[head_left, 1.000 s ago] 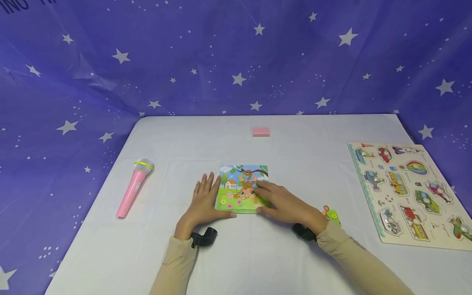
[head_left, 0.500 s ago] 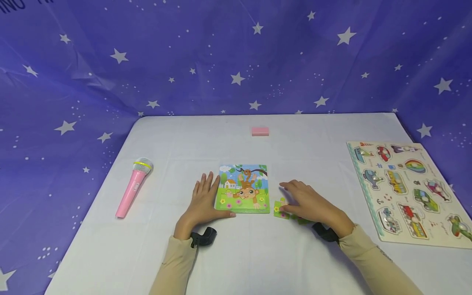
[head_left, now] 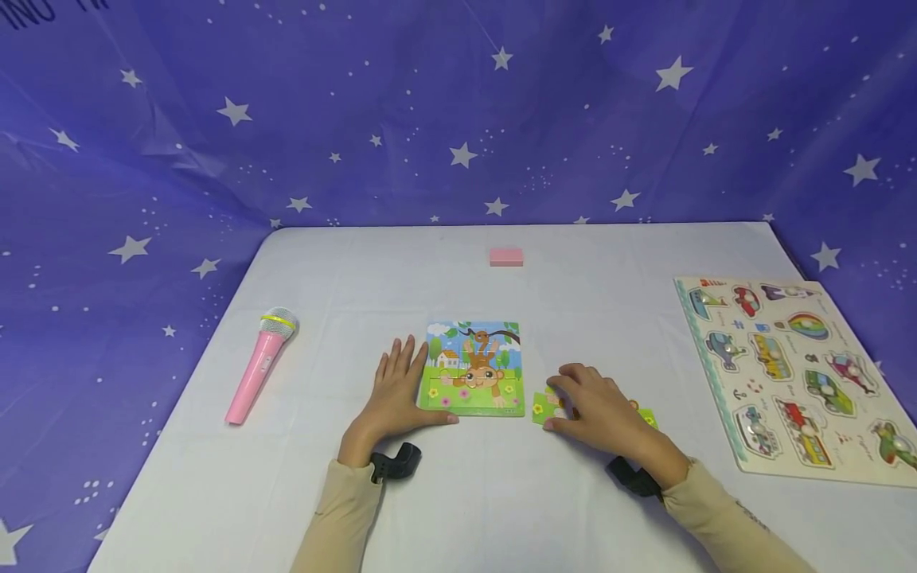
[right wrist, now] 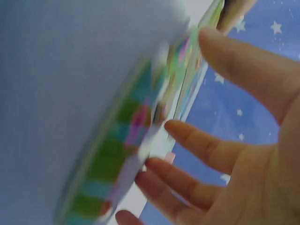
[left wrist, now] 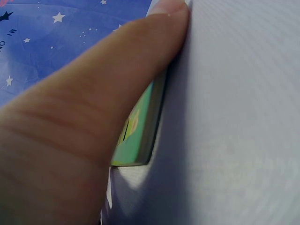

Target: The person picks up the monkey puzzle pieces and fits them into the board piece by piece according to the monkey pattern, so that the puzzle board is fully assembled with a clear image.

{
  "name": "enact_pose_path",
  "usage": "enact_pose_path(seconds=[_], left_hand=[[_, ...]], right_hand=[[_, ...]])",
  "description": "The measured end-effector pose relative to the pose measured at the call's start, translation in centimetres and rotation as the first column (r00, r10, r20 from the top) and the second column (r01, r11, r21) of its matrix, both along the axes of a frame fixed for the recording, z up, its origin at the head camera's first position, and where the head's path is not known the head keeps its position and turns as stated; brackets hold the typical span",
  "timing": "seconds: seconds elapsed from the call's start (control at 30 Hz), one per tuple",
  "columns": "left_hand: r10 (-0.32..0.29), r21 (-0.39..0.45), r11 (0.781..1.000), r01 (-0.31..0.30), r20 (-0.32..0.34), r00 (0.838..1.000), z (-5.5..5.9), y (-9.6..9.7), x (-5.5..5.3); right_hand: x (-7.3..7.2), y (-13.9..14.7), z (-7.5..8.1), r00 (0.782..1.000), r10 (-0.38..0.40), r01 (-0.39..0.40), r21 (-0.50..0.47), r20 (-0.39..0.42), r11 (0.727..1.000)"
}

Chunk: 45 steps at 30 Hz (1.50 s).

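A square jigsaw puzzle (head_left: 466,404) with an upside-down monkey lies flat in the middle of the table. My left hand (head_left: 398,394) frames its near left corner, with straight fingers along the left side and the thumb across the front. In the left wrist view that thumb (left wrist: 136,47) hides much of the puzzle's edge. To the right of the puzzle, my right hand (head_left: 605,410) hovers over loose puzzle pieces (head_left: 540,409), thumb and fingers spread around them. The right wrist view has blurred pieces (right wrist: 110,159) beside the parted fingers; no grip is visible. Another piece (head_left: 648,416) peeks out beyond the wrist.
A pink toy microphone (head_left: 259,368) lies at the left. Behind the puzzle is a small pink block (head_left: 506,257). A large vehicle peg puzzle board (head_left: 795,382) takes up the table's right side. The starry purple cloth (head_left: 401,111) rises behind the table.
My right hand has left the puzzle's right side and moved right, over the loose pieces, where its fingers now curve more. My left hand has stayed put.
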<state>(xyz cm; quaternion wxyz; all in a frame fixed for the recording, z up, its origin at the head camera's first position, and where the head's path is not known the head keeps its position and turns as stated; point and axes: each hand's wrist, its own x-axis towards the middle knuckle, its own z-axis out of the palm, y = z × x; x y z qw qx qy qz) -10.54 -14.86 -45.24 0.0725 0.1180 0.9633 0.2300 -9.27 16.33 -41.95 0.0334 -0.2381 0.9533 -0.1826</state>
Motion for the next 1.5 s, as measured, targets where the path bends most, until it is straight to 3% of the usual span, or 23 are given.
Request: enact_pose_path(seconds=[0.27,0.57,0.93,1.1,1.5], left_hand=[[0.009,0.011,1.0,-0.009,0.014,1.0,0.0,-0.1,0.1],[0.002,0.012,1.0,-0.003,0.005,1.0,0.1,0.0,0.1],[0.0,0.013,1.0,0.0,-0.002,1.0,0.4,0.0,0.1],[0.004,0.012,1.0,-0.004,0.002,1.0,0.4,0.0,0.1],[0.004,0.013,1.0,-0.004,0.021,1.0,0.3,0.0,0.1]], right_hand=[[0.7,-0.8,-0.2,0.997,-0.078,0.078,-0.007,0.003,0.997],[0.5,-1.0,-0.3,0.994,-0.11,0.111,-0.044,0.012,0.993],[0.5,-1.2,-0.1,0.987,-0.11,0.124,-0.118,0.116,0.985],[0.4,-1.2,-0.1,0.98,-0.087,0.119,-0.178,0.177,0.977],[0.4,-1.1,-0.6,0.989,0.03,0.009,-0.26,0.145,0.966]])
